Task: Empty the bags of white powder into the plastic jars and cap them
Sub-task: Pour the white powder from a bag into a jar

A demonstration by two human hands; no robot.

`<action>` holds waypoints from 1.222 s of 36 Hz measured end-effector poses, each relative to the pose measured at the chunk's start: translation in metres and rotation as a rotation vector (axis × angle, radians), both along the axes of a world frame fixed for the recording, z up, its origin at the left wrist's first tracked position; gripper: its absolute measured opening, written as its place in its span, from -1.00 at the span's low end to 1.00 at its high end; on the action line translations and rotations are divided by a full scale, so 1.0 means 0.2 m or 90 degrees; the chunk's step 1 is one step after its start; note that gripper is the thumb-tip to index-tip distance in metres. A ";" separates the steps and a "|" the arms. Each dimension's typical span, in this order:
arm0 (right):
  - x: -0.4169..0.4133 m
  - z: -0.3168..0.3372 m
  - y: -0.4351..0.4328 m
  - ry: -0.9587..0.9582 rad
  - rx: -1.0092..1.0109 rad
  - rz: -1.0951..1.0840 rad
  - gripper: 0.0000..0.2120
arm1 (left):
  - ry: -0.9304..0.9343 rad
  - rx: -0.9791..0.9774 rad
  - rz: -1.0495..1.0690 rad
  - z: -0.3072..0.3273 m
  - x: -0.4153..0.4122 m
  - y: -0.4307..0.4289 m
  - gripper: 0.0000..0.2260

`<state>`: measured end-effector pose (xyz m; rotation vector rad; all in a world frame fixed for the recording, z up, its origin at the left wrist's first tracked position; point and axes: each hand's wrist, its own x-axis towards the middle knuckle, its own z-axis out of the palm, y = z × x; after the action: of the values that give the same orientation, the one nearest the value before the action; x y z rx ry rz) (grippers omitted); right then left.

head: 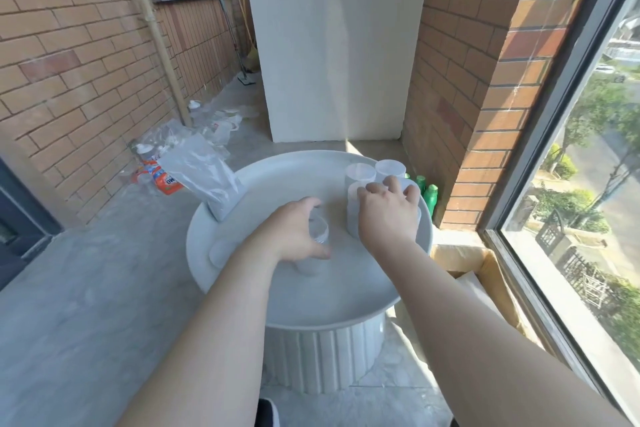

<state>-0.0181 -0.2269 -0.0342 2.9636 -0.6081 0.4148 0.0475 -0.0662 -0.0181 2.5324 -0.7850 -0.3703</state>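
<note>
A round white bench (329,298) with a raised rim stands on a fluted pedestal. Near the bench's middle, the left hand (294,232) grips the open jar (318,232): its fingers (310,202) curl round the far side of the clear, threaded neck and the thumb closes on the near side. The jar stands upright on the bench. It is too blurred to tell how much it holds.

Towards the bench's far right rim the right hand (388,215) is on top of a capped jar (353,217), its fingers (393,182) bent over the lid's far edge and gripping it. Two more capped jars (360,173) stand touching it, closer to the bench's far rim.

At the bench's left rim a bag of white powder (204,177) stands upright, leaning slightly left. A loose lid (220,251) lies flat just inside the bench's near-left rim.

Off the bench, on the floor beyond its right rim, stand green bottles (431,194). A cardboard box (491,267) sits right of the bench, and an orange packet (166,180) lies on the floor to the bench's left
</note>
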 end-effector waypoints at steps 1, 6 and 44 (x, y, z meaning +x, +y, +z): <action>0.01 0.00 0.00 0.003 0.002 -0.002 -0.66 | 0.008 0.007 -0.008 0.01 -0.01 0.01 -0.13; 0.04 0.01 0.01 0.011 0.031 -0.011 -0.66 | 0.020 0.056 -0.041 0.05 -0.07 0.02 -0.12; 0.15 0.16 0.19 -0.214 0.310 0.114 -0.69 | 0.178 -0.697 0.500 -0.06 0.59 0.49 -0.53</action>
<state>0.0122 -0.1894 -0.0022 3.4584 -0.5341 0.9136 0.1645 0.0319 -0.0303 1.4996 0.1643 0.0106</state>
